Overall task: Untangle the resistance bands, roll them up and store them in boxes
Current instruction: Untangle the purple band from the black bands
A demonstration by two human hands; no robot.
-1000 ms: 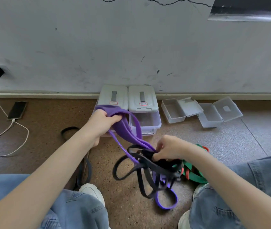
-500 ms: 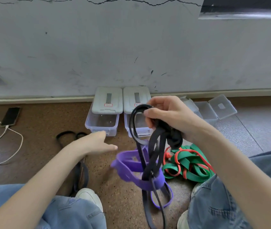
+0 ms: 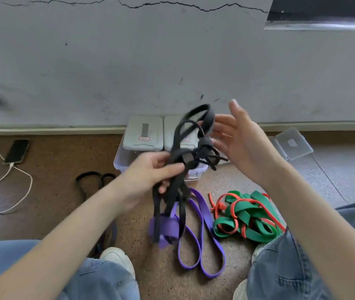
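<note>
Black bands (image 3: 178, 156) gripped by left hand (image 3: 150, 172); right hand (image 3: 240, 141) spread beside

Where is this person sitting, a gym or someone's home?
Hard to say; an indoor floor beside a cracked grey wall. A phone charges on the speckled floor, and lidded storage boxes stand against the wall.

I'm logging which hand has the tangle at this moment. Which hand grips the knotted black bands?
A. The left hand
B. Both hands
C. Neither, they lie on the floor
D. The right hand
A: the left hand has its fingers curled round the black bands, while the right hand is spread open beside them, gripping nothing.
</note>
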